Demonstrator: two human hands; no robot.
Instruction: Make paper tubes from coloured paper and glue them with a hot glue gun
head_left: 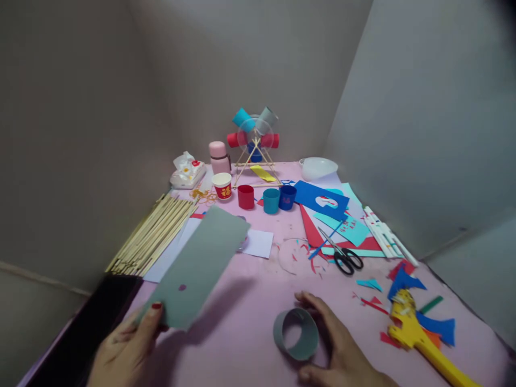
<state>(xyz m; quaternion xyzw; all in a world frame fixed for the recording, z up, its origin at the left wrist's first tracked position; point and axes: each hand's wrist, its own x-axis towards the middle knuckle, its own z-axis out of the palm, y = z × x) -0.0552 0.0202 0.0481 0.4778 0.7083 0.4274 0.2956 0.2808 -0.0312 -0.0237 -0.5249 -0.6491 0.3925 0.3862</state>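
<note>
A flat grey card sheet (205,263) with a small purple mark is pinched at its near corner by my left hand (131,344), thumb on top, and tilts above the table. My right hand (336,344) curves its fingers and thumb around a short grey paper tube (300,338), whose open end faces me. Beyond the sheet stand a red paper cup (245,197), a light blue paper cup (271,200) and a dark blue paper cup (287,198). A white paper piece (258,243) lies partly behind the grey sheet.
Bamboo sticks (157,234) lie at left. Scissors (344,258), coloured paper sheets (322,199), markers (385,234) and a yellow glue gun (419,333) lie at right. A stick-framed wheel (256,142), pink flask (219,158) and white bowl (318,168) stand at the back.
</note>
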